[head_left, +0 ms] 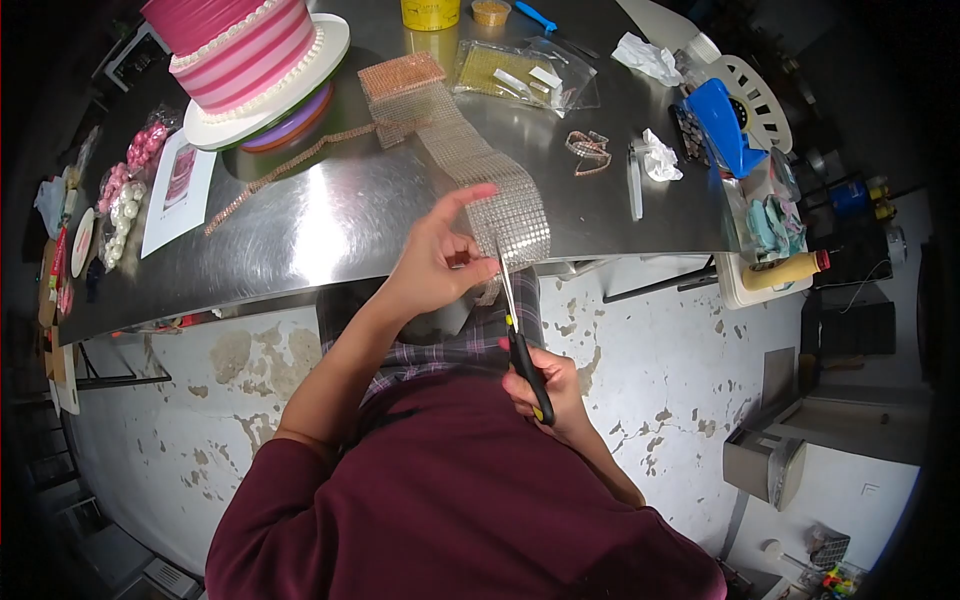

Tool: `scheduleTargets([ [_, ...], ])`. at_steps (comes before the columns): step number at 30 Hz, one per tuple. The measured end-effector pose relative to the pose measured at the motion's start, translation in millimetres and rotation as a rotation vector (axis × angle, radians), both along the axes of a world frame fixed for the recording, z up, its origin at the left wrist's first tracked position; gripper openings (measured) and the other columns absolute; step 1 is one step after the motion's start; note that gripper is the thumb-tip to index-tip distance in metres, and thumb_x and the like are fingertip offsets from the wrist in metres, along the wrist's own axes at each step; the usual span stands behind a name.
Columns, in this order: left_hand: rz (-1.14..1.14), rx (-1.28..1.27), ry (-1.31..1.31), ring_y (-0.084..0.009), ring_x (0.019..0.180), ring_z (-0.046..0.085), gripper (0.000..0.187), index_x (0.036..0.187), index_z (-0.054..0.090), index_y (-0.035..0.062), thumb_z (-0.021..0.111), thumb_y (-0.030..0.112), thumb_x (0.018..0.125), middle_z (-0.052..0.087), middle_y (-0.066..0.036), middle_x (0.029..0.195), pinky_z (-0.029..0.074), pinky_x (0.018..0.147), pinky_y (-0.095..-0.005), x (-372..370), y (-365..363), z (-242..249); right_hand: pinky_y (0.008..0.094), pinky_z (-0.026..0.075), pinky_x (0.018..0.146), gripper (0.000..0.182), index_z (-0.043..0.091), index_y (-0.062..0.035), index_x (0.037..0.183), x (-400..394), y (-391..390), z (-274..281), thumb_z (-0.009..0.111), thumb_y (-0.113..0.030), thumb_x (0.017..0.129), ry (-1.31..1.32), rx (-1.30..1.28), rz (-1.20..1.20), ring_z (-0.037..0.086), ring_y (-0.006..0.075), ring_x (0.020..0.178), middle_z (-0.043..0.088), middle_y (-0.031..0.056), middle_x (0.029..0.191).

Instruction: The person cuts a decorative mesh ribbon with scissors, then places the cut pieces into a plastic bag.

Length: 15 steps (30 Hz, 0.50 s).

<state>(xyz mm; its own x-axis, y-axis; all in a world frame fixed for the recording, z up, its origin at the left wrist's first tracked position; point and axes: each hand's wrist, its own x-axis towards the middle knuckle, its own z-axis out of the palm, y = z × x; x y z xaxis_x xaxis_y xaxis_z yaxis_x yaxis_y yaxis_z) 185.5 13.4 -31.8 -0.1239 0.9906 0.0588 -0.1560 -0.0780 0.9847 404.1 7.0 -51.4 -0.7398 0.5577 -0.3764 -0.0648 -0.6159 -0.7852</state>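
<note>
1. We are apparently cutting the sparkly mesh [510, 205], draping off the counter [330, 215].
2. Our left hand [432, 258] is pinching its side, forefinger extending; our right hand [565, 400] is gripping the scissors [520, 350].
3. The cut is likely needing taut mesh, blades following rows.

Glare whitens the table [345, 215] — edges dark, warped.
</note>
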Motion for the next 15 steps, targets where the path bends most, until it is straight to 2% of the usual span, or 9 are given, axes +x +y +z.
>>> scheduleTargets([
  [8,-0.064,0.055,0.007,-0.0025,0.059,0.048,0.071,0.132,0.026,0.0057,0.058,-0.011,0.071,0.054,0.0,0.065,0.036,0.054,-0.0166,2.5,-2.7,1.6,0.0178,0.022,0.037,0.046,0.051,-0.0028,0.117,-2.3,-0.2,-2.9,0.068,-0.004,0.075,0.024,-0.001,-0.018,0.033,0.0005,0.042,0.048,-0.0046,0.063],
  [11,-0.039,0.055,0.012,-0.0025,0.059,0.047,0.071,0.132,0.026,0.0059,0.058,-0.011,0.071,0.054,0.0,0.065,0.037,0.055,-0.0167,5.0,-1.7,0.0,0.0168,0.026,0.039,0.042,0.05,0.001,0.115,-2.6,-0.1,-0.9,0.065,-0.004,0.077,-0.025,0.075,0.005,0.036,0.0015,0.046,0.044,-0.0026,0.068],
  [15,-0.029,0.045,-0.021,-0.0026,0.059,0.047,0.072,0.132,0.025,0.0059,0.058,-0.011,0.071,0.054,-0.001,0.066,0.037,0.055,-0.0169,8.2,-2.3,5.2,0.0173,0.022,0.037,0.048,0.05,-0.0029,0.118,-2.6,-1.5,-6.0,0.068,-0.005,0.074,-0.022,0.048,-0.012,0.033,0.0,0.042,0.049,-0.0043,0.062],
])
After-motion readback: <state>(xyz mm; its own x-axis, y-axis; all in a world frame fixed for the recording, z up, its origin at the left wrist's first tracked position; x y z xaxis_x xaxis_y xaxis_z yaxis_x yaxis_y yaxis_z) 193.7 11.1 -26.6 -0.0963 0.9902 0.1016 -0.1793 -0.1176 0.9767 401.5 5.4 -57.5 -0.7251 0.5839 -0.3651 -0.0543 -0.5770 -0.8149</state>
